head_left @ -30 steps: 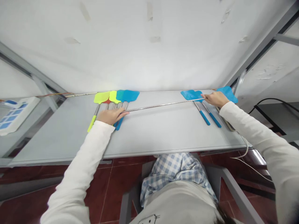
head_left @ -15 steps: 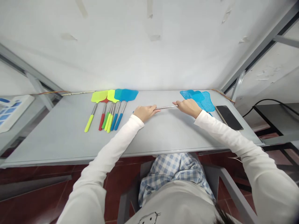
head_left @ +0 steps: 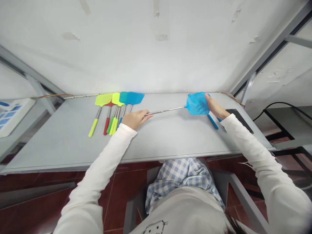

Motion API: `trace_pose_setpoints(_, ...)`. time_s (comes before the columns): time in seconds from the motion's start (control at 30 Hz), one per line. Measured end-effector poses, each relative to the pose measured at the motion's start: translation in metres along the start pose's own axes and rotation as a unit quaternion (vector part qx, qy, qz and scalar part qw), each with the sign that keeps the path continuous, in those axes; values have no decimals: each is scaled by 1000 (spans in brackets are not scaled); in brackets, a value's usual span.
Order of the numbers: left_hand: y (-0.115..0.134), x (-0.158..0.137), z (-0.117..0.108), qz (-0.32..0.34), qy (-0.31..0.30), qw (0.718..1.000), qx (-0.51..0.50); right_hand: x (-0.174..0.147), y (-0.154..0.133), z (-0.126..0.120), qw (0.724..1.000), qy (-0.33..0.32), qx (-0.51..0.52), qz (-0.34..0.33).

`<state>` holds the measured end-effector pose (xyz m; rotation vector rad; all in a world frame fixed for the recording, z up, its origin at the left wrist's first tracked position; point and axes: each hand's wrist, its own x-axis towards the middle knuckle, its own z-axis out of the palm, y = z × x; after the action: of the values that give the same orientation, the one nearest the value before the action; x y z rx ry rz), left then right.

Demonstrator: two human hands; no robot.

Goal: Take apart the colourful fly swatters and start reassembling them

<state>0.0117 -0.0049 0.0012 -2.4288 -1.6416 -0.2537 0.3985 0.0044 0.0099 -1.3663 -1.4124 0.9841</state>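
Here, the left grip (head_left: 134, 119) and right grip (head_left: 216, 106) both clasp one blue swatter (head_left: 198, 105).

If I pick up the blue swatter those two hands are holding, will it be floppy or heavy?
The blue swatter's mesh head looks thin and full of holes, so it's probably light and a bit bendy. The metal rod looks slim but straight, so likely stiff.

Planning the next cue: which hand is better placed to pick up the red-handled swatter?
Probably the left hand: it is much nearer the red-handled swatter, though it grips one end of the held swatter. The right hand is farther off, at the other end.
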Motion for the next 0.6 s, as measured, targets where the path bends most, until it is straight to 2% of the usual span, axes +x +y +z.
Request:
trace_pose_setpoints(0.07, 10, -1, -5, 5, -1, 1000, 15, 3, -5, 11, 994, -19, 93, 47)
trace_pose_setpoints(0.13, 17, -1, -9, 8, 1, 1000, 27, 6, -10, 15, 990, -8, 134, 52)
trace_pose_setpoints(0.3, 26, 0, -14, 31, 8, 999, 20, 5, -11, 14, 991, -24, 121, 50)
trace_pose_setpoints(0.4, 30, 2, -12, 33, -4, 999, 17, 2, -4, 17, 992, -5, 117, 52)
trace_pose_setpoints(0.6, 40, 0, -7, 50, -48, 997, 46, -12, 7, 39, 990, -8, 118, 71)
